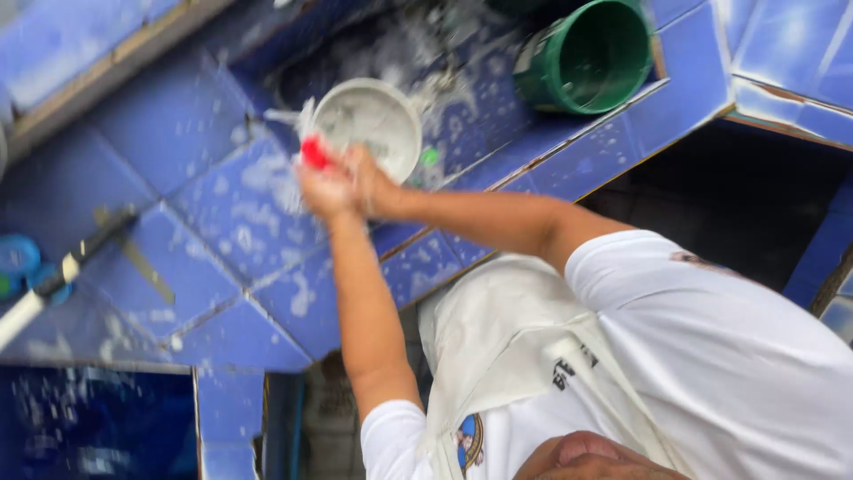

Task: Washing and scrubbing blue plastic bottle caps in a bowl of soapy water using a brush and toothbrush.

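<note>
Head view is tilted and motion-blurred. Both hands meet at the edge of a blue tiled sink (498, 89), over the soapy blue tiled counter (222, 222).

Left hand (324, 188): fingers curled tight around a small red thing (314, 153), likely a sponge or scrubber, too blurred to tell. Only its red end sticks out above the fist.

Right hand (371, 182): pressed against the left one, just beside the rim of a white bowl (369, 124). Looks like it grips the bowl's near edge, but I cannot tell from the blur whether the fingers are clamped or just resting there.

Bowl sits tipped at the sink's left corner, open side facing the camera, grey suds inside. Foam streaks run across the counter tiles below and left of the hands.

Green bucket (591, 58) lies on its side at the far end of the sink, mouth open to the view, well apart from the hands.

A long knife (71, 262) with dark handle lies on the counter at far left, near a round blue object (18, 258) at the frame edge.

Person wears a white shirt (711, 356) and a pale apron (498, 338).
</note>
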